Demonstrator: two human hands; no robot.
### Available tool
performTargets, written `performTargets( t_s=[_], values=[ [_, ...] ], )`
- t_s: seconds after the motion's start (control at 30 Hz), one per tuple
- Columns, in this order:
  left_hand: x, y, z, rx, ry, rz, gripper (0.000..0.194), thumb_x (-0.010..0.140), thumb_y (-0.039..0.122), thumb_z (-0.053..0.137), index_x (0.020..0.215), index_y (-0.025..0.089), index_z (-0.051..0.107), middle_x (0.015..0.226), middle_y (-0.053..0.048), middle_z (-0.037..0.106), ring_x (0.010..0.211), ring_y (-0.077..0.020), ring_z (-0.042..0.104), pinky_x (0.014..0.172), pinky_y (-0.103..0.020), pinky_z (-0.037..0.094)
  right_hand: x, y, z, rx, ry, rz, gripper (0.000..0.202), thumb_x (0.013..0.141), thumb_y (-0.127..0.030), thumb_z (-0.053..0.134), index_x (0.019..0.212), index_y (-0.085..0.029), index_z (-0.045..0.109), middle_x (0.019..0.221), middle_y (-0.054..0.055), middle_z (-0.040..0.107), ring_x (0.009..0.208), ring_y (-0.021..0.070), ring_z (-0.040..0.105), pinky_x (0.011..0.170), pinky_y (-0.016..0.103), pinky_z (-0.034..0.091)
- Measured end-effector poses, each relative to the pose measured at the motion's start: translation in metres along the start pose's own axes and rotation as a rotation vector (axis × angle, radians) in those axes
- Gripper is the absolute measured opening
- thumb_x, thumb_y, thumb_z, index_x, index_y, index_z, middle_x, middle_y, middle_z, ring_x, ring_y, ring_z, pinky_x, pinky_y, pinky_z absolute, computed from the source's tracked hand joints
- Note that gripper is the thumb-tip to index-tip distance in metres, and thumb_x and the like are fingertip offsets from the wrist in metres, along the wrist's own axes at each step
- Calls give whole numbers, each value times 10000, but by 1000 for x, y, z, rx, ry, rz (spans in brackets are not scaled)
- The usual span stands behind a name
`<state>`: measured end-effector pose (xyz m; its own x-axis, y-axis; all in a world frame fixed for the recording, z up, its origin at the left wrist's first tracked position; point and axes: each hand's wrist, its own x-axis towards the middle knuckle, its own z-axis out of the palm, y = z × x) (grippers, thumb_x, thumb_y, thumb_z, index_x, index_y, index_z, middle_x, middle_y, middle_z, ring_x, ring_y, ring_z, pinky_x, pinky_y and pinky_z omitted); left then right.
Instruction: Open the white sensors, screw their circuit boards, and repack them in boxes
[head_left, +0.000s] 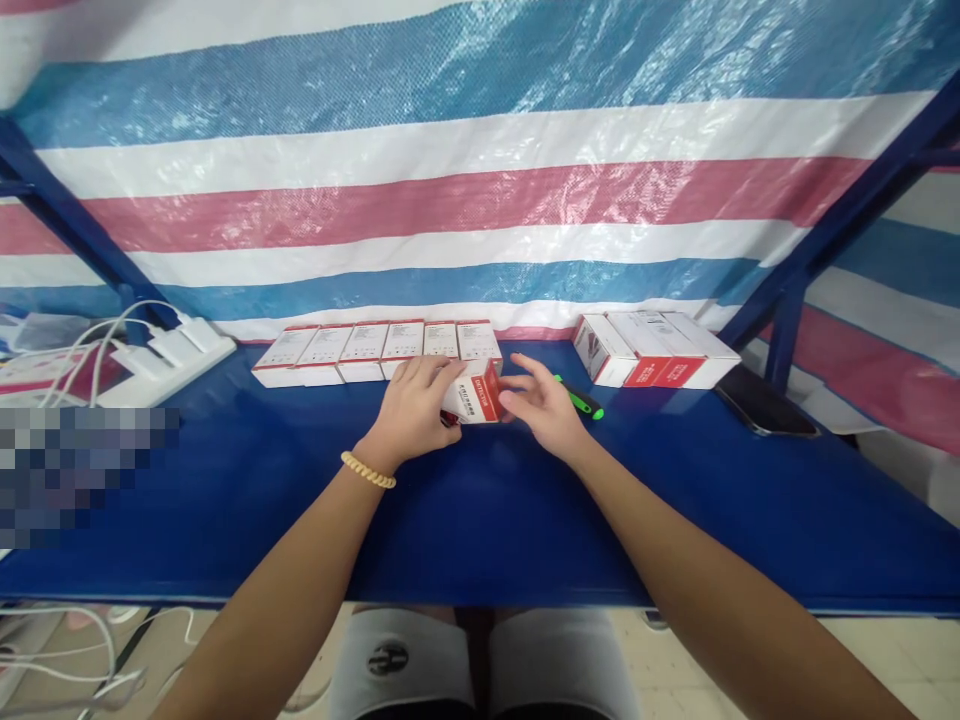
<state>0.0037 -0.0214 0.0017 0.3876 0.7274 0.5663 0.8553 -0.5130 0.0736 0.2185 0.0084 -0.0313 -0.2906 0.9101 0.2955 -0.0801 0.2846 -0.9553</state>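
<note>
Got the red-and-white DETECTOR carton clamped in my left hand, tilted over the blue tabletop, just in front of the right end of the row of six white cartons. Right hand is at the carton's red end, thumb and fingers apart; can't tell if the tips press on it. To do this well: hold by the side edges, don't crush the panels, work the end with light fingertips, keep the right wrist off the green-and-black tool behind it. Labels: "DETECTOR" reads on the red band; black lettering on the white face is too blurred. Three cartons at right have white print on red, illegible from here. Row cartons carry fine print, also unreadable. No brand I'd swear to.
</note>
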Motion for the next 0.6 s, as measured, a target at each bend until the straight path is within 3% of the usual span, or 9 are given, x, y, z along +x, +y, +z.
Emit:
performTargets(
  t_s=[0.1,0.2,0.4,0.6],
  values=[
    [-1,-4,2,-25,-46,61,726,626,160,660,1332,192,492,1317,-143,576,1209,-343,542,1045,-497,412,0,2,-2,-179,-13,-12,577,715,-463,775,1206,-232,580,1008,75,735,647,171,679,631,366,587],
    [-2,-3,4,-36,-60,115,695,638,137,630,1320,171,502,1307,-153,583,1205,-329,544,1032,-480,412,-2,3,-1,-311,-16,-73,576,705,-365,770,1224,-223,563,904,45,738,578,143,628,592,332,554],
    [-2,1,7,-42,-85,132,605,718,199,622,1314,175,520,1325,-161,573,1235,-332,525,1016,-491,385,-3,3,-2,-430,-23,-109,600,697,-316,735,1249,-194,536,902,53,730,565,141,616,581,326,533],
    [-2,-3,7,-78,-38,142,598,699,216,659,1285,176,551,1321,-146,596,1219,-315,545,1026,-465,395,-4,2,-3,-453,-60,-147,671,685,-359,775,1286,-218,511,941,54,738,606,155,628,587,332,535]
  ],
)
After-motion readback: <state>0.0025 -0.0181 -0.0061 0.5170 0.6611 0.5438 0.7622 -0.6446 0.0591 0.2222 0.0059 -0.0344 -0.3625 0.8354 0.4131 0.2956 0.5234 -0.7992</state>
